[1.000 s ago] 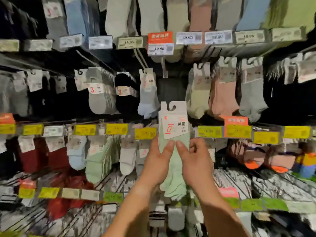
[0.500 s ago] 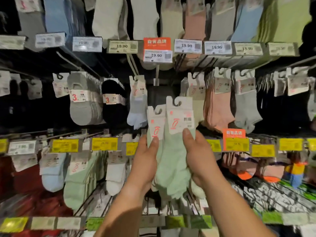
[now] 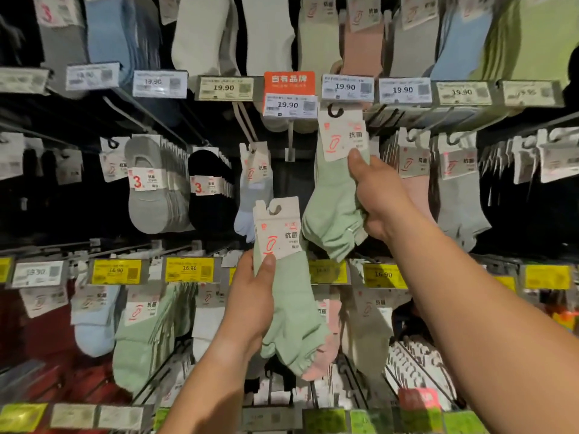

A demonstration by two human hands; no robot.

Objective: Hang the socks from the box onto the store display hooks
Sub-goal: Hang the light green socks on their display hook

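Two packs of mint-green socks are in my hands in front of the display wall. My right hand [image 3: 380, 198] grips the upper green pack [image 3: 332, 211] and holds it high, its white header card [image 3: 343, 136] just below the 19.90 price tags. Lower down, my left hand [image 3: 250, 296] pinches the second green pack [image 3: 291, 311] just under its card [image 3: 277, 233], thumb on the front. An empty hook with a bare holder [image 3: 289, 151] sits between a hanging pale-blue pack [image 3: 253, 189] and the raised pack. The box is out of view.
Rows of hooks carry socks all round: grey [image 3: 156, 186] and black [image 3: 210, 189] packs left, pink [image 3: 413, 183] and grey [image 3: 460, 195] packs right. White price tags [image 3: 347, 87] run above, yellow ones [image 3: 189, 269] below. More green packs [image 3: 141, 333] hang lower left.
The two green packs were held together in both hands; now they are apart. My right hand has lifted one pack up towards the upper price rail, while my left hand keeps the other low.
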